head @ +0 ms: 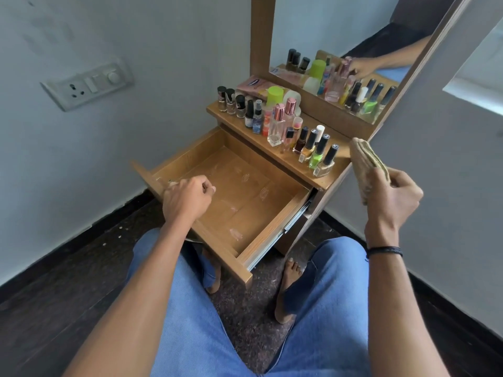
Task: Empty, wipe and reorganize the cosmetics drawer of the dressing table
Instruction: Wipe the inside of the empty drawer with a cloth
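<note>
- Nearest the camera, the person's lap in blue denim jeans sat below both bare forearms, which reached forward towards the furniture.
- The left hand lay at the front left corner of the pulled-out wooden drawer, knuckles up and fingers curled. Whether it gripped the rim or merely rested there could not be told.
- The drawer stood fully open in front of the knees and held no cosmetics, so the emptying looked finished. Its floor carried pale, cloudy smudges, which suggested that the wiping was not yet done, or hardly begun.
- The right hand was raised to the right of the drawer, above its level and apart from it, wrist bent back. Its fingers and thumb were clamped round a folded beige and olive cloth, which stood up from the hand just beside the desk's near corner.
- Farther back, the wooden desk above the drawer bore the crowded row of nail-polish and perfume bottles, with tubes and jars behind them. All of these seemed left to be sorted back into the drawer after cleaning.
- Behind them, the wood-framed mirror reflected the bottles and an arm.
</note>
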Motion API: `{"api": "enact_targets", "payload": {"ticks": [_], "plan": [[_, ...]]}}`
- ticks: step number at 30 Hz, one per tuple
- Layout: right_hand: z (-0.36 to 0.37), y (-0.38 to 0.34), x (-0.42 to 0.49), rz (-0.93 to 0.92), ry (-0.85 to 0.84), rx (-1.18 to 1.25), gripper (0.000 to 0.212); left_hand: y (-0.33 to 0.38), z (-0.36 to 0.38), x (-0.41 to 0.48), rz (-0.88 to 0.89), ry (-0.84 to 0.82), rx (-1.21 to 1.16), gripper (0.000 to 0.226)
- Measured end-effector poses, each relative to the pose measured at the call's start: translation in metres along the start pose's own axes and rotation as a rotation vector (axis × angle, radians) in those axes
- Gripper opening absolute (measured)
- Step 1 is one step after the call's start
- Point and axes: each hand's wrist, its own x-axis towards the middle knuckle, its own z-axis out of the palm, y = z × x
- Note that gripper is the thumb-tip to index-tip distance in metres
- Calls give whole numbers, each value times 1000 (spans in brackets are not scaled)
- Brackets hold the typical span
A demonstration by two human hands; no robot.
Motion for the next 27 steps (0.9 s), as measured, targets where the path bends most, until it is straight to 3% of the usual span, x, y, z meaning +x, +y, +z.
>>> {"api": "enact_targets", "payload": {"ticks": [4, 7, 13, 18, 24, 27], "plan": [[-13, 7, -42, 113, -59, 195, 10, -2, -1, 1, 1, 42, -42, 10], [-18, 4, -84, 115, -125, 262, 9, -4, -1, 4, -97, 183, -163, 23], [7, -2, -135, 91, -365, 156, 10, -12, 5, -6, -214, 342, -365, 39], [61, -10, -147, -65, -580, -128, 15, -8, 6, -7, -211, 386, -410, 39], [127, 10, -124, -562, -649, -649, 27, -8, 11, -12, -186, 428, -395, 40], [151, 24, -109, -626, -774, -911, 34, -9, 12, -10, -186, 432, -391, 44]]}}
